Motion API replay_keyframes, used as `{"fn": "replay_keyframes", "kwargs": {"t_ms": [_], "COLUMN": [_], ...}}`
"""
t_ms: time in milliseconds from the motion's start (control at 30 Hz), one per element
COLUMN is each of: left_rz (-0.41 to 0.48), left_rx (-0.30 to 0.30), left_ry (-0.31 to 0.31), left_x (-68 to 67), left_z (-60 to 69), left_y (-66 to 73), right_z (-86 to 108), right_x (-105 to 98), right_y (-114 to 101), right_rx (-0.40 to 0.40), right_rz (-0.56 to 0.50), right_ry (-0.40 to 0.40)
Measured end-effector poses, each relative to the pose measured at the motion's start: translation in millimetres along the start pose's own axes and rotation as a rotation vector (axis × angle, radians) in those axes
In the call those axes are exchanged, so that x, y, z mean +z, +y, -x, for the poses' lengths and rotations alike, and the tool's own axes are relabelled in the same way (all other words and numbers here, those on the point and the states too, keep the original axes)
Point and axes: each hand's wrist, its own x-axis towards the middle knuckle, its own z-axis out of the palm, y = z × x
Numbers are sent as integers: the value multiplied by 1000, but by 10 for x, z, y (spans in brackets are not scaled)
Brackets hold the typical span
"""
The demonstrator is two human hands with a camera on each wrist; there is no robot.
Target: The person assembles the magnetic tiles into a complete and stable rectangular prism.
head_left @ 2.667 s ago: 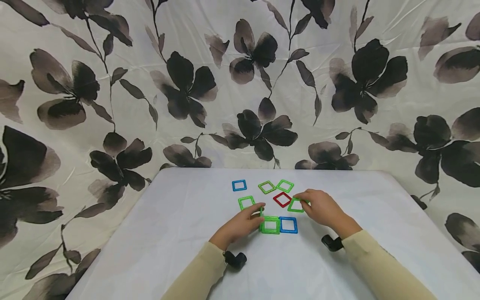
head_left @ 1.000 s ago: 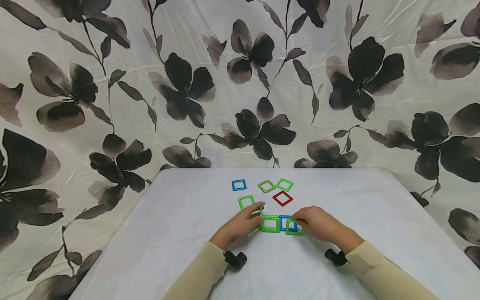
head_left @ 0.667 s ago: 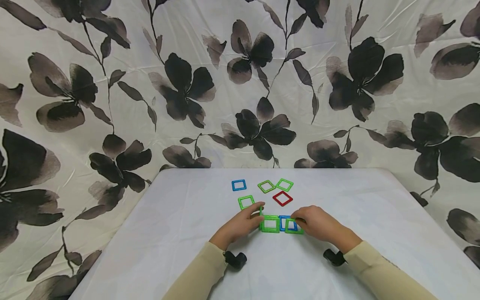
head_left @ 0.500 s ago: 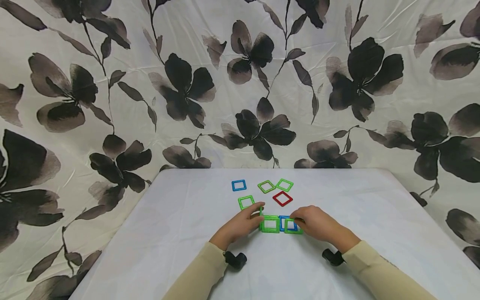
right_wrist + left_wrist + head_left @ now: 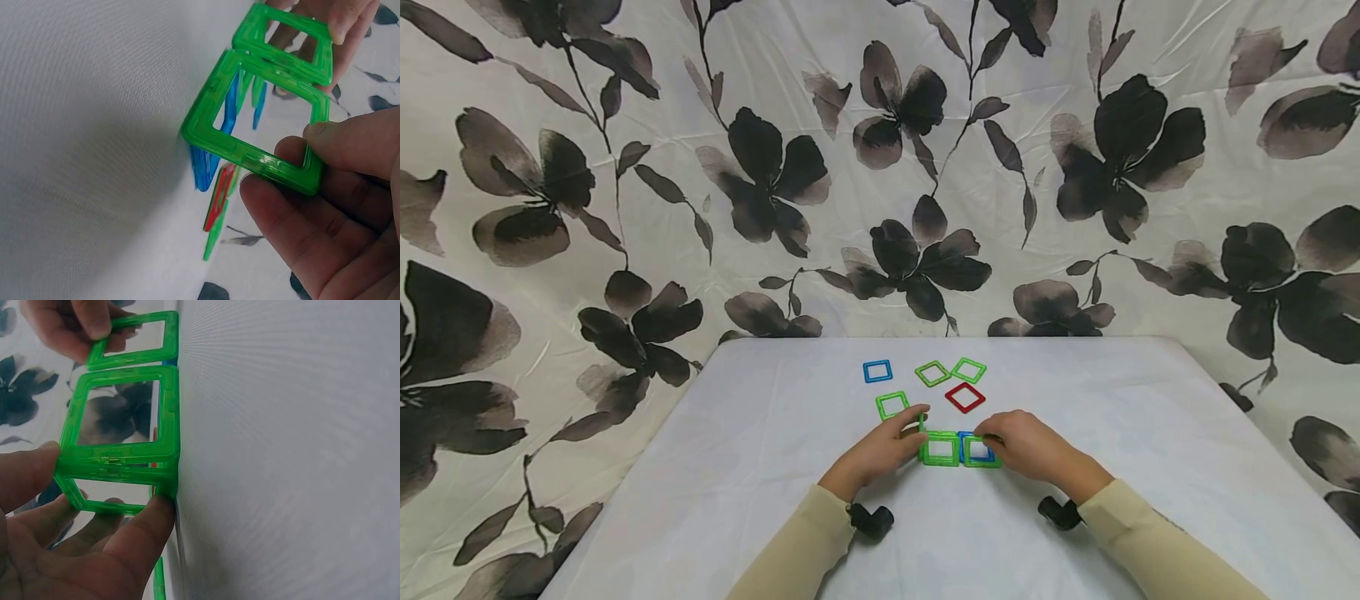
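Observation:
My left hand (image 5: pixel 880 450) holds the left side of a small upright build of green magnetic tiles (image 5: pixel 942 462), thumb on top and a finger low in the left wrist view. My right hand (image 5: pixel 1033 446) pinches a loose green square magnetic tile (image 5: pixel 256 165) by one side, between thumb and fingers. In the head view this tile overlaps a blue square tile (image 5: pixel 962 447) lying right of the build. The left wrist view shows a narrow gap between the held tile (image 5: pixel 128 359) and the build.
Behind the hands, on the white-covered table (image 5: pixel 737 517), lie a blue tile (image 5: pixel 878 380), a green tile (image 5: pixel 881 407), an olive-green tile (image 5: pixel 924 379), a light green tile (image 5: pixel 964 377) and a red tile (image 5: pixel 957 404). A flowered cloth (image 5: pixel 775 250) hangs behind the table.
My right hand has brought the green tile from beside the red one toward me, then slid it slightly left, closer to the build. The left hand has stayed put.

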Motion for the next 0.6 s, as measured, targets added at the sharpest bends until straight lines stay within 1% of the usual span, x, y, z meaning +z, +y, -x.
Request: {"fn": "replay_keyframes", "kwargs": {"t_ms": [300, 600], "left_rz": [9, 8], "left_rx": [1, 3], "left_ry": [-3, 0], "left_x": [-1, 0], "left_z": [7, 10], "left_y": [-2, 7], "right_z": [-28, -42], "right_x": [35, 46], "right_y": [-3, -15], "right_rx": [-13, -1], "right_rz": [6, 1], "right_ry": [1, -6]}}
